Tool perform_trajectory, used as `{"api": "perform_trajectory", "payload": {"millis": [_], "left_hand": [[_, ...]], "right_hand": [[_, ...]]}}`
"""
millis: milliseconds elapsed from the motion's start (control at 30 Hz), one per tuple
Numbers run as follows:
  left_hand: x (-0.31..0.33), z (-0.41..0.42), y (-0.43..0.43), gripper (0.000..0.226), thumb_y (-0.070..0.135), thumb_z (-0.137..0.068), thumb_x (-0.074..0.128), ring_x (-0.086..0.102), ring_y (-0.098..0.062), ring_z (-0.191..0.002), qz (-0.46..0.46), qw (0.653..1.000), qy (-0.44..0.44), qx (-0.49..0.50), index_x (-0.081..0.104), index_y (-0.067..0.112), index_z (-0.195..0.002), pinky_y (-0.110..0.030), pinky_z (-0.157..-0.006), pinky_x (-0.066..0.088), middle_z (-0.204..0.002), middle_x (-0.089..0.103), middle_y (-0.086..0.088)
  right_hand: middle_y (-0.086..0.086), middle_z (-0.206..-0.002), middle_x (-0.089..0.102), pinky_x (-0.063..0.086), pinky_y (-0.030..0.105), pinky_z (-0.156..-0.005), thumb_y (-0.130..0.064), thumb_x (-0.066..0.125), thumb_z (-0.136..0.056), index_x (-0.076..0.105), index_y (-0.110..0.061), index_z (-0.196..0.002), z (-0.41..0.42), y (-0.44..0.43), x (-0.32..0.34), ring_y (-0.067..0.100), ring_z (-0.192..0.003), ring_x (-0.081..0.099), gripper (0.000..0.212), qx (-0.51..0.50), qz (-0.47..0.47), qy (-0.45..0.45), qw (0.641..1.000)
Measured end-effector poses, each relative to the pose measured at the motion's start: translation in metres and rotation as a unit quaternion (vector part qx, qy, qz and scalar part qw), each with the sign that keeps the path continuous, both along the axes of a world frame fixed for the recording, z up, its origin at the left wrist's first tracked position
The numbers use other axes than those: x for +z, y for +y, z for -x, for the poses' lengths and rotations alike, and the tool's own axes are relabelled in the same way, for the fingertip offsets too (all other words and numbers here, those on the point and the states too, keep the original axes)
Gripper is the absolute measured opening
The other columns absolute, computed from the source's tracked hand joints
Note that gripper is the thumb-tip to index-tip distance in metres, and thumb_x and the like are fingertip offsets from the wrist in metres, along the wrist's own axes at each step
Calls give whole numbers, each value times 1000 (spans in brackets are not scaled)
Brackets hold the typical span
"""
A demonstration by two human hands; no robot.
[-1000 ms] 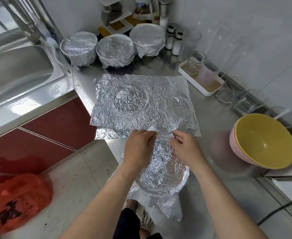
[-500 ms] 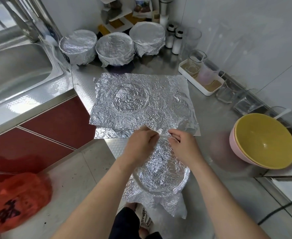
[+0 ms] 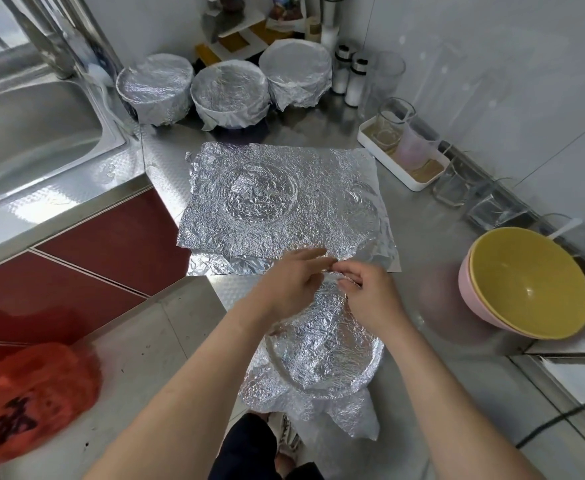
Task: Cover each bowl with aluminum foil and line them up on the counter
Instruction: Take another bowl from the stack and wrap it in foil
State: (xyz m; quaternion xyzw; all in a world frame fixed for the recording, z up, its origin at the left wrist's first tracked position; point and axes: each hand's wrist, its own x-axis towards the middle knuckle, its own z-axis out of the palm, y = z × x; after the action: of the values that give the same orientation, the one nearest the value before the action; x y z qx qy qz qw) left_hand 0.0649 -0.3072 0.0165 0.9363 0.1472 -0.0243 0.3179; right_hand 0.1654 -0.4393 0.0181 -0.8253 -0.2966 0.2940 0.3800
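- Counter [image 3: 422, 220]: three wrapped bowls [image 3: 228, 95] lined at back; spare sheets [image 3: 318, 188] mid-counter.
- Bowl [image 3: 322, 355]: at near edge, foil draped over.
- Left hand [image 3: 289, 285], right hand [image 3: 370, 292]: grip pinching foil at far rim; press down evenly, avoid tearing.

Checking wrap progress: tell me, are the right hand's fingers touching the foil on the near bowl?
Touching. The head view shows the right hand pinching the foil at the far rim.
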Motion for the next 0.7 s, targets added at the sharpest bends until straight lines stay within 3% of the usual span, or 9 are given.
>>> {"api": "perform_trajectory", "payload": {"millis": [100,200,300,400,567,700], "left_hand": [[3,-3,2,37,15,-101,46,44,-21,-131,8,1000,16,-6,53,13,-137,-32,-110,29,-143,51,-5],[1,-2,2,34,16,-101,46,51,-22,-123,-2,1000,8,-5,57,9,-132,-32,-104,36,-136,57,-6],[0,-1,1,29,16,-99,51,57,-22,-113,4,1000,-13,19,62,8,-125,-31,-97,42,-128,61,-6],[0,0,0,22,17,-96,58,62,-20,-100,5,998,-39,51,67,10,-115,-27,-84,45,-114,67,-4],[2,-1,-2,18,27,-91,67,60,-16,-82,16,992,-38,117,74,15,-103,-26,-72,43,-96,71,-1],[5,2,-3,20,26,-93,64,62,-14,-80,31,992,-43,110,75,17,-107,-26,-72,44,-95,73,0]], "right_hand": [[-3,-107,67,44,14,-73,-4,56,-93,63,-20,-108,0,-3,0,7,-95,61,23,2,8,0,1000],[-1,-105,69,47,21,-73,-11,52,-96,60,-23,-115,4,-5,-3,7,-89,62,24,27,10,-57,998],[7,-97,72,35,17,-61,-14,50,-98,62,-17,-127,8,-4,-1,10,-72,59,31,60,24,-153,986],[10,-95,73,40,26,-65,-11,50,-98,64,-14,-125,10,-5,3,27,-83,67,30,67,32,-199,977],[10,-98,74,48,31,-69,-4,55,-94,66,-15,-122,14,-7,5,29,-88,67,32,46,49,-207,976],[9,-97,73,48,34,-70,-2,52,-94,67,-14,-119,18,-10,7,29,-88,66,32,33,58,-208,976]]}}
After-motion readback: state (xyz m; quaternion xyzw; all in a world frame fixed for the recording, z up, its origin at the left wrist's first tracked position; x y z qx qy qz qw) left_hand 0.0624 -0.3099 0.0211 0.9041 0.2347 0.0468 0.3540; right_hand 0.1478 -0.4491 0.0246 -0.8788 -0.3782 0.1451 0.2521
